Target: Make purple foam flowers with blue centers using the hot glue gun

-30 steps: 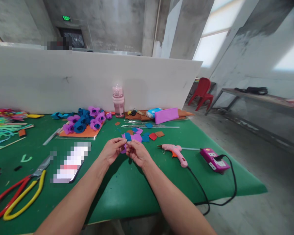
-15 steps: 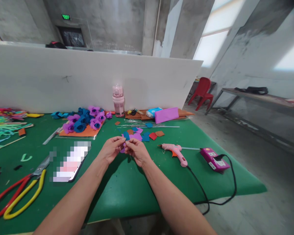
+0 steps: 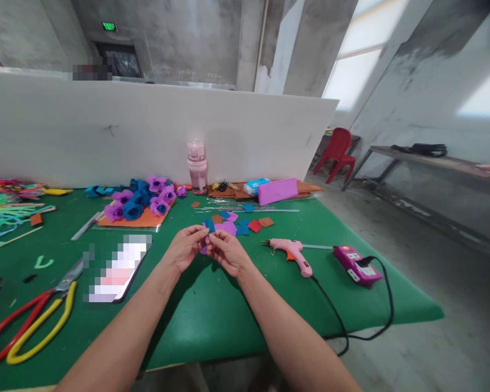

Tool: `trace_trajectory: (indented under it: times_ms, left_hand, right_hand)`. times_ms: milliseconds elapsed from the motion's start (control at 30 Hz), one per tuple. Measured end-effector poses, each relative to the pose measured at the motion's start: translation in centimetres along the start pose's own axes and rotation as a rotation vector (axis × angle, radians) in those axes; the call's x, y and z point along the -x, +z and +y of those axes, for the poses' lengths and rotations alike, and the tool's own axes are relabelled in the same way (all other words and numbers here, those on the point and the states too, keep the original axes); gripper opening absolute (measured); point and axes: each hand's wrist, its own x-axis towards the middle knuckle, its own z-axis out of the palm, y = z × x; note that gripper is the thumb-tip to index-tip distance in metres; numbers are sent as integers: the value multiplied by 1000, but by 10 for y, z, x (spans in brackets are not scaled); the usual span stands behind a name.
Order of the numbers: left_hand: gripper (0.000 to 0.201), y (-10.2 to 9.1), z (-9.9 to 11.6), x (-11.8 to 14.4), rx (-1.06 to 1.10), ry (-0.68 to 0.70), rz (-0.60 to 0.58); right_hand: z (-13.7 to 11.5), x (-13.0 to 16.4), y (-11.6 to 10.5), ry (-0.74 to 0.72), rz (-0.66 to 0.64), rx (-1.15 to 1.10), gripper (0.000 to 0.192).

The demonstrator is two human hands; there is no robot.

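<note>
My left hand [image 3: 184, 249] and my right hand [image 3: 227, 253] meet above the green table [image 3: 212, 310], fingertips together on a small purple foam piece [image 3: 204, 248], mostly hidden by the fingers. Just beyond the hands lies a scatter of cut foam pieces [image 3: 239, 225] in blue, purple, red and brown. A pink glue gun [image 3: 293, 254] lies to the right of my right hand, its black cord running to a magenta power strip [image 3: 357, 265].
Finished purple and blue foam flowers [image 3: 142, 200] sit on an orange sheet at the back left. Red and yellow scissors [image 3: 28, 321] and a phone [image 3: 116, 268] lie at the left. A pink bottle [image 3: 197, 166] and a purple pouch [image 3: 277, 191] stand by the white partition [image 3: 106, 130].
Both hands have stayed together on the purple piece, with only small finger shifts. Nothing else on the table has moved.
</note>
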Motion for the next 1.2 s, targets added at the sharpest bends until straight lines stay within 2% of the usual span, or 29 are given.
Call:
trace_trajectory:
  times_ms: [400,800,1200]
  left_hand:
    - [28,0,0,0,-55,94,49]
    - [29,-2,1,-2,-101,117,82]
    - [27,-1,-3,-2,-165,120,108]
  right_hand:
    - [1,1,-2,7,-52,56,27]
    - [0,0,-2,0,48,41,27]
    - [2,1,0,38,31,45,28]
